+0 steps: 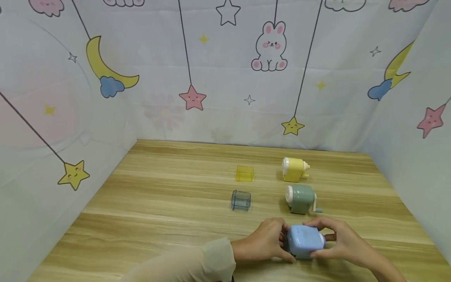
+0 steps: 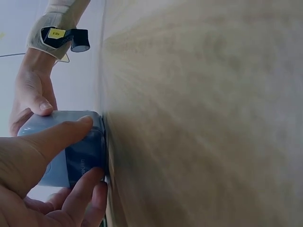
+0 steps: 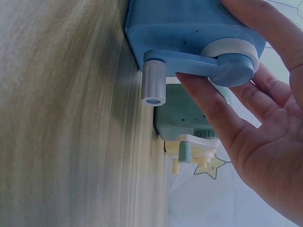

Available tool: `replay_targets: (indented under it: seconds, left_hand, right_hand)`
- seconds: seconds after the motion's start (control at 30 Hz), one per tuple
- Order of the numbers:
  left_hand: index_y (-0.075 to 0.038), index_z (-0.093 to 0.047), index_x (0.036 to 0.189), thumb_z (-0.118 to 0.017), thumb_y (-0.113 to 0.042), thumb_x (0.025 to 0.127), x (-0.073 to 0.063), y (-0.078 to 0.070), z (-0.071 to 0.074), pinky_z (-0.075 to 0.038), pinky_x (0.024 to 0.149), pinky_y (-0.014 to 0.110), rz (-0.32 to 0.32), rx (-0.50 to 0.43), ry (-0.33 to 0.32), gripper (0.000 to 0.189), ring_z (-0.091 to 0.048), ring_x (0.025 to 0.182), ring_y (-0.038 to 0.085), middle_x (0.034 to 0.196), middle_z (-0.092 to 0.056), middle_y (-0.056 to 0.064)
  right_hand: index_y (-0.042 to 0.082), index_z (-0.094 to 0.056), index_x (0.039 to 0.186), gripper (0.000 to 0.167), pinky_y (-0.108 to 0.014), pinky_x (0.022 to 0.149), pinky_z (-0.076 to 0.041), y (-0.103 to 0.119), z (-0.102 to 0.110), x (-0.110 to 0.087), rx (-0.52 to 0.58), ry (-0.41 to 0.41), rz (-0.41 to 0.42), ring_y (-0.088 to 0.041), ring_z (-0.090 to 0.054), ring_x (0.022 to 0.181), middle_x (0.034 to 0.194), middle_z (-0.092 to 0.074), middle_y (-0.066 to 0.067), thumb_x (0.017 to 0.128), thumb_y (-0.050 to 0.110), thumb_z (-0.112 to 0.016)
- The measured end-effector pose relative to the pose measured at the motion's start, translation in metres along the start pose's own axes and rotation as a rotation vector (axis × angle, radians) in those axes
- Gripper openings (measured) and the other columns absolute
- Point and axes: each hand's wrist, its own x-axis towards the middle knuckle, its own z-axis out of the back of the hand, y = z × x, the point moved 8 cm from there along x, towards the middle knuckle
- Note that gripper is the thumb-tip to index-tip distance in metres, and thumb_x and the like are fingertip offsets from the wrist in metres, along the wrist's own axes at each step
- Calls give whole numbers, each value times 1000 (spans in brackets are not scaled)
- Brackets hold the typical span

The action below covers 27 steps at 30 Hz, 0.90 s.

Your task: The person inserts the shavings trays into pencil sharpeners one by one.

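Observation:
A blue hand-crank pencil sharpener [image 1: 304, 239] stands on the wooden table near its front, between both hands. My left hand [image 1: 266, 239] grips its left end, thumb on the near side and fingers on the far side. A dark see-through shavings drawer [image 2: 84, 158] shows in that end in the left wrist view. From the right, my right hand [image 1: 340, 243] holds the body at the crank end, thumb and fingers on opposite sides. The blue crank arm [image 3: 187, 62] with its pale knob [image 3: 154, 82] points toward the table in the right wrist view.
Behind stand a green sharpener [image 1: 302, 199] and, farther back, a yellow sharpener [image 1: 293, 170]. Left of them lie a blue-grey clear drawer [image 1: 241, 200] and a yellow clear drawer [image 1: 244, 173]. Printed cloth walls [image 1: 225, 117] enclose the table's back and sides.

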Motion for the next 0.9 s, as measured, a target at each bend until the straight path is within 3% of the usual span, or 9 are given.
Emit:
replay_targets:
  seconds: [0.57, 0.9]
  left_hand:
    - [-4, -60, 106, -94, -13, 69, 1, 0, -1, -51, 65, 9, 4, -42, 16, 51, -61, 80, -4, 95, -59, -5]
    - [-4, -58, 110, -94, -15, 70, 0, 0, -1, -51, 66, 9, -11, -41, 11, 54, -60, 81, -4, 97, -57, -5]
  right_hand:
    - [5, -63, 120, 54, -35, 71, -61, -2, -2, 0, 6, 7, 9, -5, -59, 104, 122, -66, -1, 73, 5, -89]
    - [6, -62, 124, 59, -29, 76, -59, 1, 0, 1, -80, 3, 16, -3, -58, 108, 120, -65, -10, 72, 9, -90]
